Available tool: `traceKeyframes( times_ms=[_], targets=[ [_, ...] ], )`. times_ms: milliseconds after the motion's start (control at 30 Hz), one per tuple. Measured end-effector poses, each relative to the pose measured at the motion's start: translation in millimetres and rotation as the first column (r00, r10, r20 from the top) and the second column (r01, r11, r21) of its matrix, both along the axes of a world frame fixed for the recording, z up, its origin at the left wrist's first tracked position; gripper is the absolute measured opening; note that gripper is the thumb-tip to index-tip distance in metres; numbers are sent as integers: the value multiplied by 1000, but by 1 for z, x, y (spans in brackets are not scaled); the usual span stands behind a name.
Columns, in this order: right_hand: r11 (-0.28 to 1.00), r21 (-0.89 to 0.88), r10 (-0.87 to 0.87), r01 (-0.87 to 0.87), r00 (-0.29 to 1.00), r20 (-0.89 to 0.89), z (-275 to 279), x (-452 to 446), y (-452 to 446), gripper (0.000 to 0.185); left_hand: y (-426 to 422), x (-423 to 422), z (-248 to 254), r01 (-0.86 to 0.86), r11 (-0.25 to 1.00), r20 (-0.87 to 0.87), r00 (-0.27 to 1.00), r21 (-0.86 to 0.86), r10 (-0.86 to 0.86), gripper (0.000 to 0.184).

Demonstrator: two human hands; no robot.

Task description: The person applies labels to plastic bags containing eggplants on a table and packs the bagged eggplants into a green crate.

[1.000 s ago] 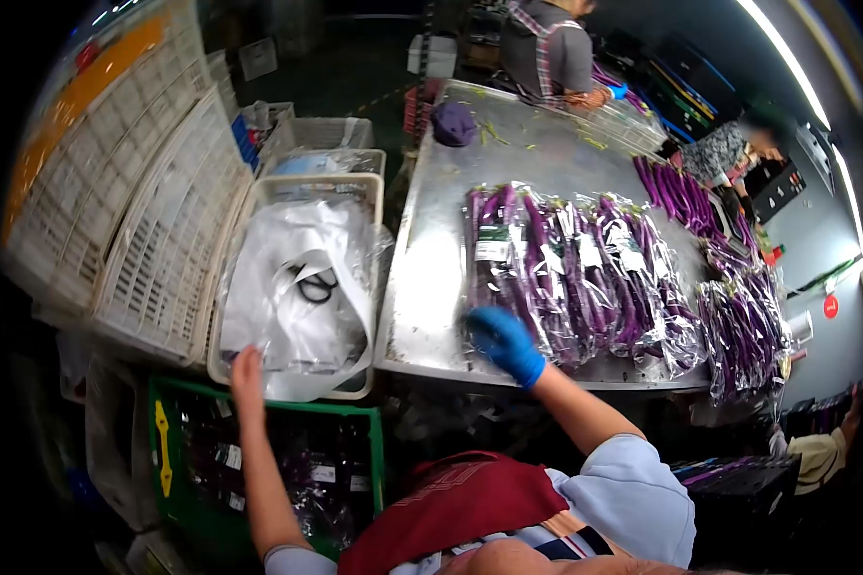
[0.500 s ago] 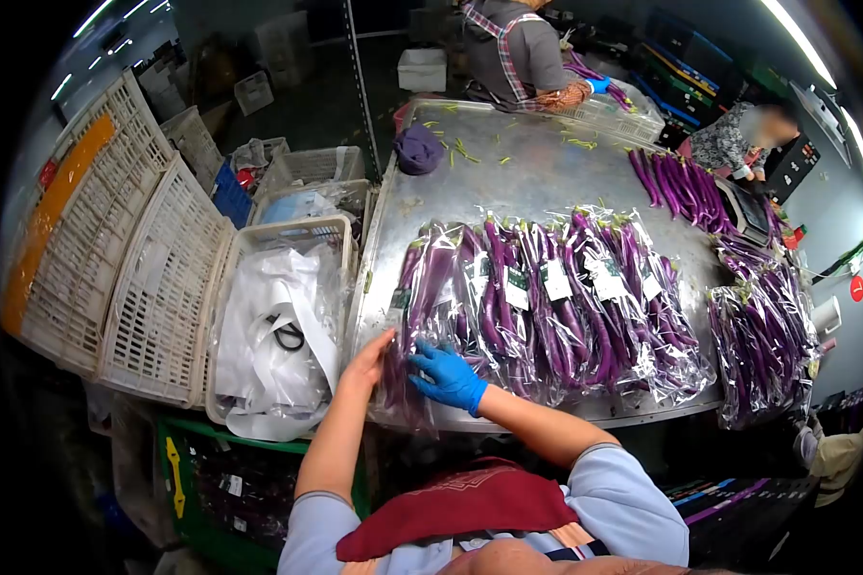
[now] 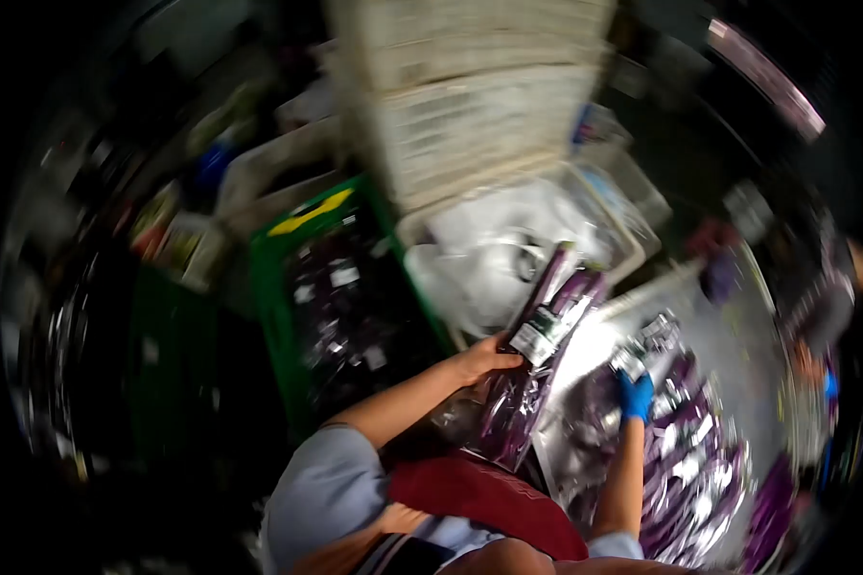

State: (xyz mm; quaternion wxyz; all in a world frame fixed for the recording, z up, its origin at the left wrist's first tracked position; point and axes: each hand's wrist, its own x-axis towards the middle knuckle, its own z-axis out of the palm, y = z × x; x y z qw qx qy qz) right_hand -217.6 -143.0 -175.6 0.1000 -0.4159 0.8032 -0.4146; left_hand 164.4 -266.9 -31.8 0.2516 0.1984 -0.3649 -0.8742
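Observation:
My bare left hand (image 3: 489, 362) is closed around a clear bag of long purple eggplants (image 3: 523, 398). The bag is tilted, its white-and-dark label near the upper end, above the table's near left corner. My right hand (image 3: 635, 393), in a blue glove, is on another labelled bag of eggplants (image 3: 631, 360) on the metal table (image 3: 681, 287); its fingers are blurred, so I cannot see whether they grip it. More bagged eggplants (image 3: 695, 460) lie in a row beside that hand.
A green crate (image 3: 278, 326) with dark bagged contents stands to the left. Behind is a white crate (image 3: 633, 251) holding white plastic and black-handled scissors (image 3: 527, 259), with tall pale crates (image 3: 470, 134) beyond. A co-worker (image 3: 825, 307) is at the far right, blurred.
My view has swung left towards the green crate. My left hand has lifted a bag of eggplants off the table and moved left with it. My right hand is now apart from my left.

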Motion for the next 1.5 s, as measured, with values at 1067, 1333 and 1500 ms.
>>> traceKeyframes(
  times_ms=[1067,1333,1500],
  targets=[
    [990,-13,-44,-141,-392,919,103,523,-74,18,-150,345,-179,554,761,862,507,-337,13,44],
    [696,-19,-388,-718,-398,831,79,531,-62,26,-98,321,-118,642,427,696,239,-636,677,29],
    [680,-1,-323,-733,-301,897,100,501,-53,25,-10,295,-85,785,194,738,423,-588,526,61]
  ],
)
